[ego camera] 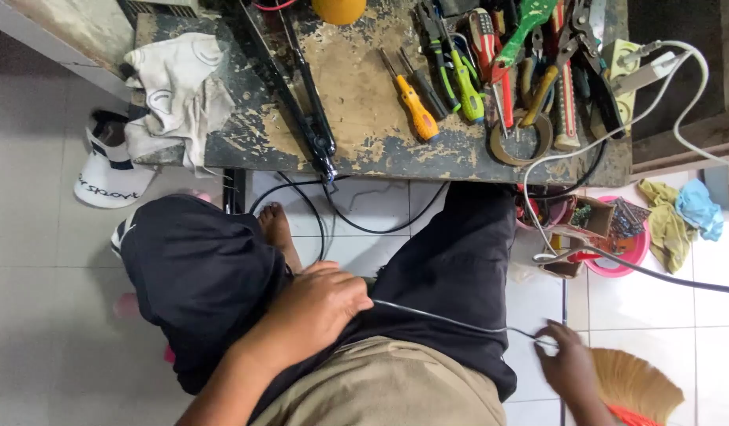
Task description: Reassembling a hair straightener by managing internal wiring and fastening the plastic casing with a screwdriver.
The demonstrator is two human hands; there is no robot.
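Thin grey cable (pixel 443 318) runs taut across the lap, light and limp; left hand (pixel 321 304) closed on one end, right hand (pixel 566 361) pinches the other near the floor

The person sits with both knees spread below the surface (pixel 364 142). The left hand (pixel 321 304) rests palm-down between the thighs, fingers curled closed, forearm angling in from lower left. The right hand (pixel 566 363) – lower, further from the surface – pinches its fingers together, slightly blurred. One bare foot (pixel 276 229) shows under the surface edge.
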